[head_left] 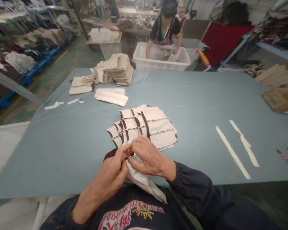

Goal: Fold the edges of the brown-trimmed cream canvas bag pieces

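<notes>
Close to my body at the table's front edge, my left hand (114, 171) and my right hand (148, 156) meet on a cream fabric piece with dark brown trim (142, 180). Both hands pinch it near its brown edge, fingertips almost touching. A small detail between the fingertips is too hidden to make out. The lower end of the fabric hangs toward my lap. Just beyond my hands lies a fanned pile of similar cream pieces (158, 123) with brown edges and dark seam lines.
On the blue-grey table (194, 105) stand a stack of beige panels (121, 68), a tied bundle (81, 85) and two flat pale pieces (112, 96). White strips (232, 151) and small scissors (283, 157) lie right. Beyond the table a person (165, 28) reaches into a white bin (162, 64).
</notes>
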`<state>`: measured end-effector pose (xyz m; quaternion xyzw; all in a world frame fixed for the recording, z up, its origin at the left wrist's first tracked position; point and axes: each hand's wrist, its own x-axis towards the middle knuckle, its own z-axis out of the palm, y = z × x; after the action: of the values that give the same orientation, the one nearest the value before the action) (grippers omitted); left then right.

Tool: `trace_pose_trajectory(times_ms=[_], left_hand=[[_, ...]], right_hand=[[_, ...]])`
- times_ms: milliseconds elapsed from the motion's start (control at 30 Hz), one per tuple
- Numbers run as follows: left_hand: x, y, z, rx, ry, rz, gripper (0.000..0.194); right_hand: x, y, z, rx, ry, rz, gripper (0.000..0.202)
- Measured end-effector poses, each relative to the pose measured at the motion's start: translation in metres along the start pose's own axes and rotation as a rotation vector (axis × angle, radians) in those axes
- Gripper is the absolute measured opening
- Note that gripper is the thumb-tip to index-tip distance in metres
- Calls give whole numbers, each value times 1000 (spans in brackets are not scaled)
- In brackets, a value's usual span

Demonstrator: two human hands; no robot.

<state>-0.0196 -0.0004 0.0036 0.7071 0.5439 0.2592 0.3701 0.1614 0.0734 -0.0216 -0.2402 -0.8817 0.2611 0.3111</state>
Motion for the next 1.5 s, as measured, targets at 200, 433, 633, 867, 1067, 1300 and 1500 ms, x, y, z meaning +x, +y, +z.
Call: trace_pose_trajectory(times_ms=[200,433,633,867,1067,1300,1500], left_hand=[[8,9,-10,29,38,56,51],[4,-9,2,292,79,60,50],[9,-15,-2,-148,-61,-35,40],[12,-11,-15,-326,-39,-141,31],[15,-2,-14,-294,-189,-253,29],[16,1,-6,-312,-193,-236,35],[18,3,7,-278,-51,-314,29]], right_hand=[[12,0,-20,75,-76,-54,13],[7,0,-4,83,-149,73,11],[-3,4,-7,342,-179,274,9],[-7,0,-16,453,-193,388,11],[-11,4,-11,265,-115,239,8],[-12,4,-20,89,-115,150,6],[-10,4,-19,-204,-188,76,6]])
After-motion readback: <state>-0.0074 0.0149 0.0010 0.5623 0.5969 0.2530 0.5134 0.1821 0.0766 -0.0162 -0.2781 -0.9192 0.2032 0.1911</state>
